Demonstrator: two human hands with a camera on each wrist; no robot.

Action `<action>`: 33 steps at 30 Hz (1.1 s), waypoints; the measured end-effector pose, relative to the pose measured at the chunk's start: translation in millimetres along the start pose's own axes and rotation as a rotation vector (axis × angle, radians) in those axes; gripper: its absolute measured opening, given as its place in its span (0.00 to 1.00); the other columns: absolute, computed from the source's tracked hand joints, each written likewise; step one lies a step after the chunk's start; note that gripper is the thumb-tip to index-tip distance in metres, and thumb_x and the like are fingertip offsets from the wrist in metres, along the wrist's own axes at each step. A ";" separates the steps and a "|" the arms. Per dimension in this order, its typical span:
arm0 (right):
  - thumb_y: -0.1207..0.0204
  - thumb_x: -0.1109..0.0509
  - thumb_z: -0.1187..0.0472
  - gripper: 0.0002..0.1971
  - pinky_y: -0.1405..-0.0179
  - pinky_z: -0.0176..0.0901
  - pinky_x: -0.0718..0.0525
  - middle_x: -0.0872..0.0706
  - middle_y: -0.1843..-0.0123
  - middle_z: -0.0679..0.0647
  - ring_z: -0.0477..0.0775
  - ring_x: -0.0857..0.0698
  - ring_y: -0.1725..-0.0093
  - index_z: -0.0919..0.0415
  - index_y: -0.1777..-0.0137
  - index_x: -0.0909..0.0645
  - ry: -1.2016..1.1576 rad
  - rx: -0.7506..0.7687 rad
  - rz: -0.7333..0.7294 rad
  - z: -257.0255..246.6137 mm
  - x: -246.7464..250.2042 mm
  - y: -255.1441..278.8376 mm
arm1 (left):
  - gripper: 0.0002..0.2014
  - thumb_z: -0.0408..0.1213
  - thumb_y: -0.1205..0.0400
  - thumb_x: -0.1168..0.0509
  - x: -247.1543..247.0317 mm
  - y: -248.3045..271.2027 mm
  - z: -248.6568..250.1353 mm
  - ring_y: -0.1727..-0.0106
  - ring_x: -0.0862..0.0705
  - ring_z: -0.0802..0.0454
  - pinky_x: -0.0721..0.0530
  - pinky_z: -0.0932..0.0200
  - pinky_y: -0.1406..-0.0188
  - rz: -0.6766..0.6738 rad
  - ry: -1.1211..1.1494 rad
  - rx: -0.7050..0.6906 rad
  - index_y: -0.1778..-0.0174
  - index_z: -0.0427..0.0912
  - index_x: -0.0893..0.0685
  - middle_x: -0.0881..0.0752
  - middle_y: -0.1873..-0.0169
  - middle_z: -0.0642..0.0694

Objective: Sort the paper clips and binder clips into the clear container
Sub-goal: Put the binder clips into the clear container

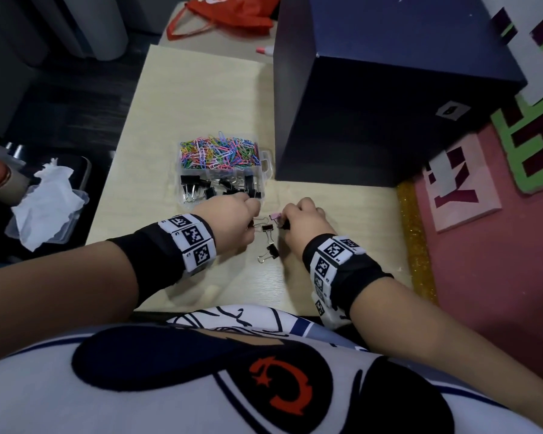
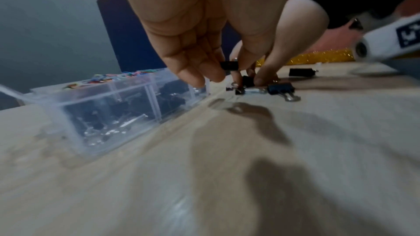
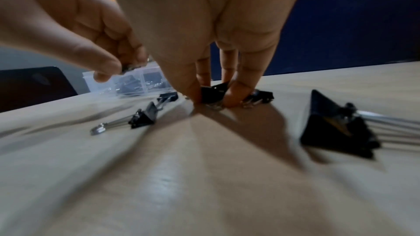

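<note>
A pale wood-grain table [image 1: 201,98] carries the work, with a dark floor to its left and a pink wall with cut-paper shapes to its right. The clear container [image 1: 265,161] sits just beyond the left hand [image 1: 229,214], coloured paper clips [image 1: 220,151] in its far compartment and black binder clips [image 1: 220,186] in the near ones. The head view shows only knuckles; the left wrist view shows the left hand pinching a small black clip [image 2: 229,65] above the table, and the right wrist view shows the right hand [image 3: 204,33] pinching a standing clip [image 3: 213,92] on the tabletop. Loose binder clips [image 1: 268,253] lie between and beside both hands. A large dark blue box [image 1: 389,89] stands beyond the right hand, close against the container's right end. Crumpled tissue [image 1: 47,198] fills a tub well to the left, and an orange bag [image 1: 229,14] lies at the far end.
</note>
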State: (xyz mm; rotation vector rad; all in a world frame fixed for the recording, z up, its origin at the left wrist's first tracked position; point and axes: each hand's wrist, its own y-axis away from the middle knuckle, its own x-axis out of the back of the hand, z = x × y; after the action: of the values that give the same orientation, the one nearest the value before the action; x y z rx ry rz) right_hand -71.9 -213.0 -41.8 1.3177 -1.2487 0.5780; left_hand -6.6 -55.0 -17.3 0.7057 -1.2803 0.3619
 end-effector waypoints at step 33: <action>0.19 0.42 0.64 0.20 0.53 0.51 0.26 0.34 0.30 0.64 0.68 0.22 0.38 0.64 0.28 0.35 -0.167 -0.718 -0.051 13.4 10.1 33.0 | 0.24 0.36 0.26 0.33 -35.2 -0.9 -3.1 0.41 0.26 0.43 0.16 0.45 0.47 -0.083 -0.213 -0.377 0.34 0.49 0.29 0.26 0.36 0.46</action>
State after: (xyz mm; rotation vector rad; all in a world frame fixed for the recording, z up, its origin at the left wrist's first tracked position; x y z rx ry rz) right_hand -102.7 -220.5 -22.7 0.7915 -1.3766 -0.0385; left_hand -13.3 -49.0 -51.5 0.4814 -1.4647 -0.0274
